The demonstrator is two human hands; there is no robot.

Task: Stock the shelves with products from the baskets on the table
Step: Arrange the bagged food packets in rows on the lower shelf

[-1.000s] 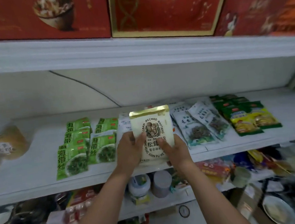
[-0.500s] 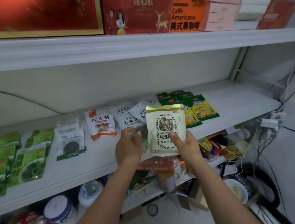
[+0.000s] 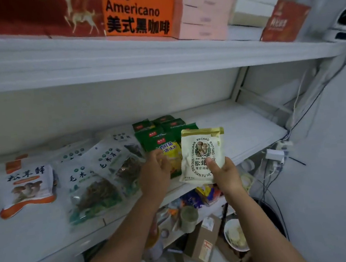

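Observation:
My right hand [image 3: 224, 174] grips a cream pouch with a gold top and a mushroom picture [image 3: 200, 149], held upright just above the front of the white middle shelf [image 3: 243, 131]. The thumb presses on the pouch's lower front. My left hand [image 3: 154, 174] is off the pouch, fingers spread, resting over the green-and-yellow packets [image 3: 164, 140] to the pouch's left. Bare shelf lies to the right of the pouch.
Clear bags of dried fungus [image 3: 100, 182] and an orange-trimmed mushroom pouch [image 3: 26, 186] lie further left. Above sit an orange Caffè Americano box [image 3: 137, 12] and pink boxes [image 3: 203, 9]. Cables and a power strip [image 3: 275, 153] hang at right; jars and a carton [image 3: 202, 241] crowd below.
The view has swung right along the shelf. My left hand has let go of the pouch and now hovers over the green-and-yellow packets; my right hand alone carries the pouch.

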